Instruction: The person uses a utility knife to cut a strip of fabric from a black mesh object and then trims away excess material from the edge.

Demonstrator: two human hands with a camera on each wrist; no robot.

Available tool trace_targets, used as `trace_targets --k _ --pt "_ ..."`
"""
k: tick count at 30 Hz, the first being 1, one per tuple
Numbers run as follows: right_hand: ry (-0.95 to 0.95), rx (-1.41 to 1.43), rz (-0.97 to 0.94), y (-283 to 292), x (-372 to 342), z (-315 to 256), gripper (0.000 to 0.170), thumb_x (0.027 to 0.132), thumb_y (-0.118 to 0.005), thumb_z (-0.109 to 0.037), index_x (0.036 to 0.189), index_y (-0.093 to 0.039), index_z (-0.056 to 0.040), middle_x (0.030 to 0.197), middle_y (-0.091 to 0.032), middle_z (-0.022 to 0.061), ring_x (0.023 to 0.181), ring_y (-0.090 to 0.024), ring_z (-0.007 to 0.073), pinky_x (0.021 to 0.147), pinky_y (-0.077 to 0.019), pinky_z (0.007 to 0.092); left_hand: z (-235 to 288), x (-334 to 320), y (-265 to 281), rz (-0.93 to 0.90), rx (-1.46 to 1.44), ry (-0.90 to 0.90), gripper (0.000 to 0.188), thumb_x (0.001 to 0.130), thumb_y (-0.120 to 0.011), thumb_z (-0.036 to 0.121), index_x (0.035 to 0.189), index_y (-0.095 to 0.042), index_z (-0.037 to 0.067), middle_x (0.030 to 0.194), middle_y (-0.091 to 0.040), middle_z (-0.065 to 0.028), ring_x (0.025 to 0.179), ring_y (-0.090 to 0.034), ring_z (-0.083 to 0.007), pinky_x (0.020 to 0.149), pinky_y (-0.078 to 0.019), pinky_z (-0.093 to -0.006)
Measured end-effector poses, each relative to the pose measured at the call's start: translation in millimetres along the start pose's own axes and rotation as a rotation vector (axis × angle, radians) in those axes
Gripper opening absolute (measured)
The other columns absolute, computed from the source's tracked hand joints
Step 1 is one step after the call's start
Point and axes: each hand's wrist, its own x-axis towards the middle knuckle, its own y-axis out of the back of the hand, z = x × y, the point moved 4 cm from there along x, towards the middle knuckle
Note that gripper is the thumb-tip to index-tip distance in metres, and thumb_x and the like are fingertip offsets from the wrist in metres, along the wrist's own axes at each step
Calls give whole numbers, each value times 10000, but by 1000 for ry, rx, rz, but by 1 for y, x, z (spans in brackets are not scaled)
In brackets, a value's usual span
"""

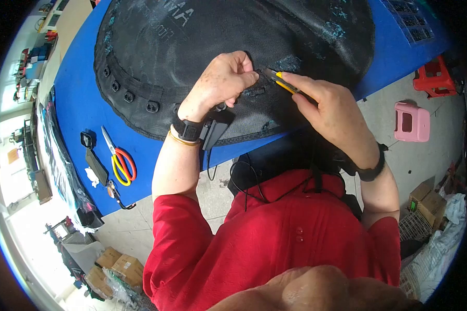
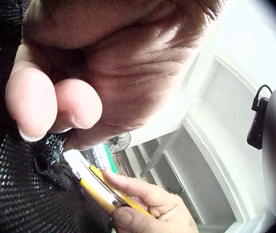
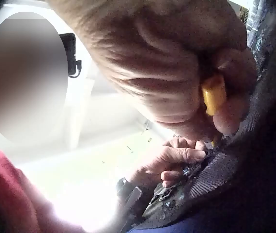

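Note:
In the head view a round black mesh sheet (image 1: 218, 41) with a thick hem lies on a blue table. My left hand (image 1: 224, 78) pinches a frayed bit of black webbing with teal threads (image 2: 50, 148) between thumb and finger. My right hand (image 1: 329, 106) grips a yellow utility knife (image 1: 285, 84), its blade pointing left at the webbing, close by the left fingertips. From the left wrist the knife's metal channel shows between its yellow sides. The knife's yellow end (image 3: 214, 94) pokes out of my right fist in the right wrist view.
Red-and-yellow scissors (image 1: 121, 160) lie on the blue table (image 1: 140, 173) at left, beside a grey-green strap (image 1: 96, 166). Black plastic buckles (image 1: 128, 96) line the hem. A compartment tray (image 1: 410, 20) sits at the far right; red (image 1: 434, 78) and pink stools (image 1: 412, 122) stand on the floor.

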Motion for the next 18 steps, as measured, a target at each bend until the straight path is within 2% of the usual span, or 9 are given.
trace_targets --k 11,18 --pt "-118 -112 -93 13 -27 -9 381 937 -715 -123 1315 -686 -161 852 -709 147 762 -706 341 658 -557 451 -3 0 0 -3 2 -5 242 962 -765 187 891 -565 70 620 -546 34 438 -492 -52 412 -381 -244" --pt "-115 -39 -54 13 -33 -6 395 938 -718 -120 1327 -682 -178 902 -729 138 784 -714 336 673 -565 444 3 -2 -1 20 57 -38 285 946 -783 188 918 -518 88 643 -520 38 444 -456 -51 401 -361 -253"
